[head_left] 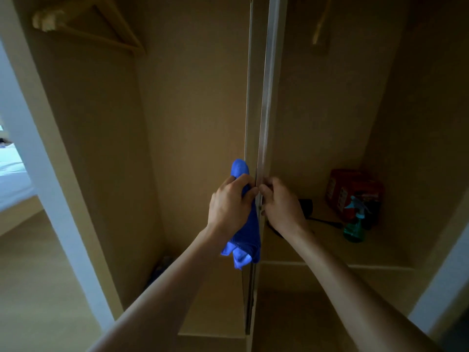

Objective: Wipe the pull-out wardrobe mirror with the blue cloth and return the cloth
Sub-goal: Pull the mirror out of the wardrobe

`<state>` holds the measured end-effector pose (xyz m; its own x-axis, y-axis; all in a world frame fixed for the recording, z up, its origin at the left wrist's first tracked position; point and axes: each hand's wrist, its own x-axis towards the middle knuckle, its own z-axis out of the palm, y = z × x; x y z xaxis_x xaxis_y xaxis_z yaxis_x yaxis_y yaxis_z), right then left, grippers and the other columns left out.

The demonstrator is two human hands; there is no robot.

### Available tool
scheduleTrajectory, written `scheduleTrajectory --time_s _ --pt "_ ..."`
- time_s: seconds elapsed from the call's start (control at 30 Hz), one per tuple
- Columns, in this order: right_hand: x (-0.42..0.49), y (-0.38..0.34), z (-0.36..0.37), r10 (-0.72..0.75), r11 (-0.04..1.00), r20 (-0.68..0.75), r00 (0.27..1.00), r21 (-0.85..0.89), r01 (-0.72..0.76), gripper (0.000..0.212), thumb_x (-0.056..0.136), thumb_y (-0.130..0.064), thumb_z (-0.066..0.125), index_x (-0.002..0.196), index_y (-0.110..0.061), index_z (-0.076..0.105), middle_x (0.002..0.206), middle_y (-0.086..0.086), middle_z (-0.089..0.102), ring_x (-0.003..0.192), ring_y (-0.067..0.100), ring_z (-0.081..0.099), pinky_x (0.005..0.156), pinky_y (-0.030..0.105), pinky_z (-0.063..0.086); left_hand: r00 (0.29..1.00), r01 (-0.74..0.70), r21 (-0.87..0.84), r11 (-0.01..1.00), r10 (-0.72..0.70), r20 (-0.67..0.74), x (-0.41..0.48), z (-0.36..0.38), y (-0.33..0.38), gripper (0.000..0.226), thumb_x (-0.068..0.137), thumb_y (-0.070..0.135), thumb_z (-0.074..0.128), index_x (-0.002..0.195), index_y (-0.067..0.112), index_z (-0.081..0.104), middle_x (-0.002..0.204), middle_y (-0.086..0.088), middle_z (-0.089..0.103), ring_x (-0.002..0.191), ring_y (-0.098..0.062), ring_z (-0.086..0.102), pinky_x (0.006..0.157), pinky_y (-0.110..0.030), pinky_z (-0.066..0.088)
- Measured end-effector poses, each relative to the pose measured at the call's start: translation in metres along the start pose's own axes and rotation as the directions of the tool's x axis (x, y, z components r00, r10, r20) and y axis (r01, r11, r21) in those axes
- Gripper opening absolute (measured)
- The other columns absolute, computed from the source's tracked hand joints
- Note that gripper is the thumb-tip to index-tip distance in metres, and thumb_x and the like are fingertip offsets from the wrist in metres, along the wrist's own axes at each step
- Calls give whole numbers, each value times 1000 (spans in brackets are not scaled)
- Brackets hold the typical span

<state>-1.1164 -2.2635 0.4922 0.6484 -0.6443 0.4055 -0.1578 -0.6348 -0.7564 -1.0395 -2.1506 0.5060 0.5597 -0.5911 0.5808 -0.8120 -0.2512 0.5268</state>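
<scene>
**Both hands at the mirror's edge, blue cloth in the left**

Inside the open wardrobe (193,102), a tall beige cabinet with a hanging bay on the left and a shelf (330,250) on the right, the pull-out mirror (265,97) stands edge-on down the middle, showing only its thin metal frame from top to bottom. Wooden hangers (96,29) hang high in the left bay. Beyond the wardrobe's left side, a white bed (12,179) shows in a brighter room.

On the shelf at the right stands a red box (355,191); just in front of it is a teal spray bottle (355,222), and a dark object with a cable (307,207) lies nearer the mirror.

At mid-height on the frame the two hands meet. The left hand (229,201) has its fingers curled round the blue cloth (247,240), which sticks up above the knuckles and hangs in folds below the wrist, lying against the left side of the frame. The right hand (281,201) is curled round the frame's edge from the right, its fingertips almost touching those of the left
</scene>
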Motion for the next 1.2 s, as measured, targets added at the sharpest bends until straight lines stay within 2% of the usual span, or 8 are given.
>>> scheduleTrajectory --time_s 0.1,0.23,0.37,0.5,0.6,0.73,1.07,1.2 --pt "-8 -6 -5 -6 1000 24 1000 25 5 18 104 -37 45 115 -26 55 93 -10 64 78 16 67 70 41 58 1000 23 29 999 -23 -7 -9 -4 8 13 102 33 55 106 23 63 98 2 60 85 -21 59 78 -42 53" --pt "-19 -10 -11 -25 999 36 999 26 24 7 104 -36 44 106 -32 49 86 -14 59 75 13 65 67 38 57 999 43 60 997 -42 -19 -19 -7 17 13 102 33 54 105 24 63 98 2 61 85 -21 60 78 -42 53" --pt "-31 -13 -17 -28 999 47 999 23 27 8 104 -38 44 108 -32 49 88 -15 59 77 13 65 69 41 58 998 52 60 997 -50 -36 -30 -9 24 13 101 34 54 104 25 63 97 2 60 84 -21 60 77 -42 53" --pt "-41 -18 -21 -22 1000 58 998 20 21 19 104 -37 44 115 -25 53 90 -10 61 81 16 66 72 44 58 997 61 71 996 -58 -50 -40 -12 31 12 101 34 55 104 25 63 97 2 60 84 -22 60 76 -41 53" --pt "-48 -19 -24 -24 999 68 997 34 22 20 105 -36 44 116 -23 55 92 -7 64 81 15 65 68 40 58 996 78 82 994 -74 -56 -47 -14 35 11 101 34 55 104 26 62 98 3 60 85 -21 60 76 -40 53" --pt "-54 -18 -27 -31 999 60 998 36 29 16 105 -36 43 111 -25 53 88 -8 63 77 13 64 57 29 47 994 90 73 993 -85 -69 -54 -15 42 11 101 34 55 104 26 62 97 4 60 84 -20 60 76 -41 54" --pt "-72 -14 -32 -65 997 47 997 49 63 9 105 -37 44 106 -32 51 87 -12 63 73 6 63 54 21 40 992 91 66 994 -84 -99 -72 -15 54 10 101 34 56 102 26 62 95 4 59 82 -20 60 75 -41 54" --pt "-73 -11 -34 -70 997 25 997 35 69 18 104 -38 44 113 -25 54 86 -14 60 75 3 61 55 22 41 992 99 65 993 -93 -88 -72 -13 55 12 101 35 55 102 26 62 93 5 59 82 -18 59 75 -40 53"
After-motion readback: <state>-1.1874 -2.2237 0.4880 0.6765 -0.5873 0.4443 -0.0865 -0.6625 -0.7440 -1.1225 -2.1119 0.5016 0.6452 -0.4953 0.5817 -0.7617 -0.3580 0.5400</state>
